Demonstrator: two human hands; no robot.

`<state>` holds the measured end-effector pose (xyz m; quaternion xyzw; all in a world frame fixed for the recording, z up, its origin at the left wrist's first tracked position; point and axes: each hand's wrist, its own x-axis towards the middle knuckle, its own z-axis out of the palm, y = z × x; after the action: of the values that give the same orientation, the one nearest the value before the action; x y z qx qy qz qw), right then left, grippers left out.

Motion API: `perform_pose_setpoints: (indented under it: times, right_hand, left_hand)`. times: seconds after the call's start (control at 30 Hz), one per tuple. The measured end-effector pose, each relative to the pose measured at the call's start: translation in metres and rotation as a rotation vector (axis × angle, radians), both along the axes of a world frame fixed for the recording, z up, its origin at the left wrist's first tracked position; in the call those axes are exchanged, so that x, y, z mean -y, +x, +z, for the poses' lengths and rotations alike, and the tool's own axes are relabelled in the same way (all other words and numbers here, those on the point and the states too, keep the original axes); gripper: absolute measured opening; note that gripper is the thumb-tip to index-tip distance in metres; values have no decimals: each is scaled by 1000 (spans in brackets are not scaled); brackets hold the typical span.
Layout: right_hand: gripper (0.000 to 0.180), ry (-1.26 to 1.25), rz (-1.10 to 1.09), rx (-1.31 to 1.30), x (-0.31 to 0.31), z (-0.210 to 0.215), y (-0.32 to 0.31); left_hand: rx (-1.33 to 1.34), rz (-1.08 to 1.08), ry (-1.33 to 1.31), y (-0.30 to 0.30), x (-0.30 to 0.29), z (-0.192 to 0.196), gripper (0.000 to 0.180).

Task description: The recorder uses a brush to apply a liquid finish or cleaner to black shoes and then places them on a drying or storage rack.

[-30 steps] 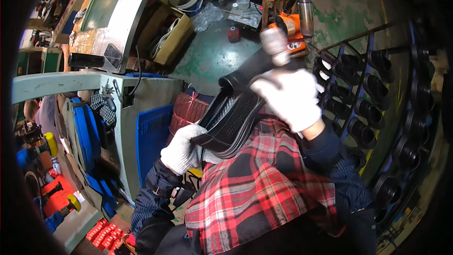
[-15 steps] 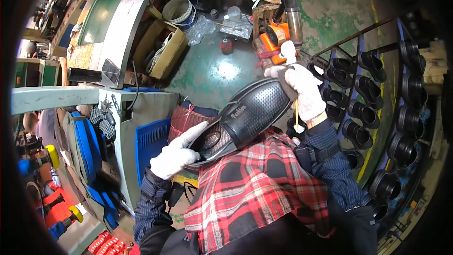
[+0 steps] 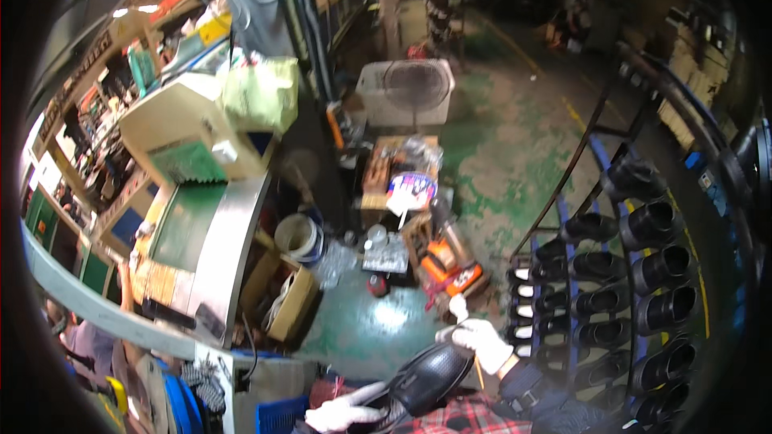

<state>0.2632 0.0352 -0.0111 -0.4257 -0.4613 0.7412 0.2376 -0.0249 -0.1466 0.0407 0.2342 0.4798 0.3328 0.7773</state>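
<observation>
Gripped at its open end by a gloved left hand (image 3: 347,410), a black shoe (image 3: 430,376) lies across the person's front at the near edge of the scene, its perforated toe angled far and to the right. White-gloved fingers close on the shoe's collar on the left, while the right hand (image 3: 481,342), also in a white glove, bends around the toe end and holds a thin yellowish stick (image 3: 480,374) that pokes out below the palm. Just past the right fingers sits a white knob (image 3: 458,308); whether it belongs to the stick, I cannot tell. Beneath the shoe spreads a red plaid cloth (image 3: 466,416).

On the right, more black shoes (image 3: 661,267) fill the tiers of a rack (image 3: 633,299). Farther off on the worn green floor (image 3: 482,181) stand an orange tool (image 3: 452,270), a small red jar (image 3: 377,285) and, to the left, a white bucket (image 3: 315,243) near an open cardboard box (image 3: 294,309). Left of the box runs a machine bed with a green belt (image 3: 189,225), a pale green bag (image 3: 261,98) perched on the housing at its far end. In the far middle, a round floor fan (image 3: 416,84) stands against a white bin (image 3: 370,95).
</observation>
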Motion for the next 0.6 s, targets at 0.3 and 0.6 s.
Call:
perform_pose_setpoints:
  times: [0.3, 0.6]
  right_hand:
    - [31, -222, -6, -135, -25, -31, -26]
    - [20, 93, 172, 108, -106, -92, -159]
  left_hand:
    - [152, -18, 51, -25, -14, -42, 88]
    - [50, 66, 16, -132, -58, -65, 88]
